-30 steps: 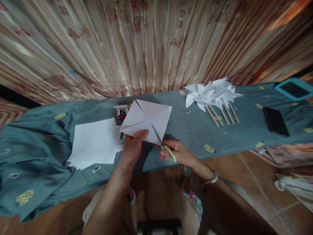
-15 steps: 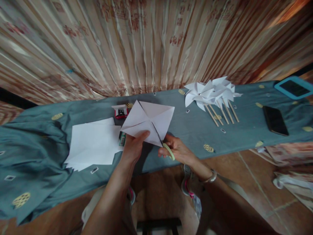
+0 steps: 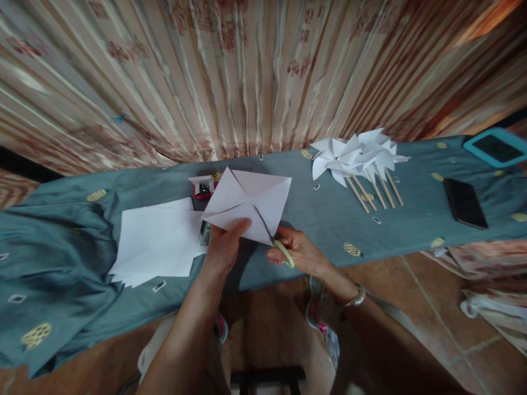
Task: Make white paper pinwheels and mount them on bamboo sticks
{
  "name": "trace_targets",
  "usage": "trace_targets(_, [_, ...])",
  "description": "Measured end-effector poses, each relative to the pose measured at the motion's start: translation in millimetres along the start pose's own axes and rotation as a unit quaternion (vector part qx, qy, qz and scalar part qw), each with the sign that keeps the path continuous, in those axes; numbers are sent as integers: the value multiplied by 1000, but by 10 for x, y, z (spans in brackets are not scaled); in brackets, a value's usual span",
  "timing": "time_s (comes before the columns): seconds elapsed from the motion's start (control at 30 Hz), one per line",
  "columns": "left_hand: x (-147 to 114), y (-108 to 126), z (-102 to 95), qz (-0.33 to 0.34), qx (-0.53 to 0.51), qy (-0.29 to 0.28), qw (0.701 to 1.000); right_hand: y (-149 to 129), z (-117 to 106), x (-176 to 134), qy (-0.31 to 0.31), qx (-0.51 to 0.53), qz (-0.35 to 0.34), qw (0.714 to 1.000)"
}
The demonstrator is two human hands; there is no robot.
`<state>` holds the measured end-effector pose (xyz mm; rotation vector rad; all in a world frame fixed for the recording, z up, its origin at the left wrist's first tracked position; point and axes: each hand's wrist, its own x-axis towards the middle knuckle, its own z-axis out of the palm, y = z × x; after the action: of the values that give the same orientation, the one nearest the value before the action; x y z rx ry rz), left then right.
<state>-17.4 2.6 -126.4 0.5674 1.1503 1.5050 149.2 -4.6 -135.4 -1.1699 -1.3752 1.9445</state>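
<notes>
The right hand grips the scissors, blades along the near corner of the sheet that the left hand pinches above the table; two other corners are slit — the right one looks uncut. Beyond: seemingly uncut paper leftward, apparently finished pinwheels rightward.

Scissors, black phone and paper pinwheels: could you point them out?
Scissors [image 3: 284, 250]: head view, on the green handle.
Black phone [image 3: 465, 203]: head view, on its dark face.
Paper pinwheels [image 3: 354, 158]: head view, on white paper.
</notes>
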Motion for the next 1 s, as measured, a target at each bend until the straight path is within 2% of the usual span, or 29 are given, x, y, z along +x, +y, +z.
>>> trace_targets(0.47, [-17, -21, -16, -6, 9, 18, 1000, 11, 11, -16, 4, 5, 10, 1000])
trace_targets(0.67, [-18, 53, -46, -6, -22, 16, 1000, -3, -85, -126, -67, -13, 49, 996])
trace_targets(0.77, [-5, 135, -100, -8, -26, 35, 999, -48, -246, -237, -130, -33, 58, 989])
trace_targets(0.83, [3, 189, -145, -10, -24, 44, 999, -85, -388, -311, -148, -40, 64, 986])
trace_targets(0.9, [-2, 227, -184, -17, -21, 44, 999, -117, -525, -360, -124, -48, 61, 989])
trace_targets(0.93, [-13, 237, -197, -23, -19, 39, 999, -129, -582, -371, -87, -47, 41, 994])
trace_targets(1.0, [-56, 237, -203, -47, -13, 21, 999, -146, -656, -365, 36, -32, -19, 999])
